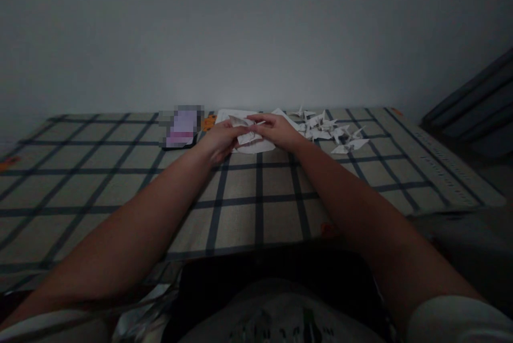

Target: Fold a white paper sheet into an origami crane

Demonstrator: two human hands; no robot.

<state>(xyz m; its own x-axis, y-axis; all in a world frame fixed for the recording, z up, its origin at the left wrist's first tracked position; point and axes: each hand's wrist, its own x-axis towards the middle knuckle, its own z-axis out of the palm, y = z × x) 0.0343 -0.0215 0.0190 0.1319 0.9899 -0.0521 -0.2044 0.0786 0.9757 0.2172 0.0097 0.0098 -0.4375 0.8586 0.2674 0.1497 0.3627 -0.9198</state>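
Both my hands meet over a piece of folded white paper point(247, 137) near the far side of the table. My left hand point(221, 140) pinches its left side between thumb and fingers. From the right, my right hand point(276, 130) has its fingertips closed on the paper's other edge. Flat white sheets point(256, 147) lie beneath the hands. Just to the right is a pile of folded paper cranes point(320, 126), several of them overlapping. Fine creases in the held paper are too dim and small to make out.
A phone point(182, 128), partly pixelated, stands or lies left of my hands. A checked cloth point(240, 188) covers the table, which reaches a plain wall point(256, 33). Dark draped fabric point(476, 92) hangs at the far right. Pale crumpled material point(142, 305) lies below the near left edge.
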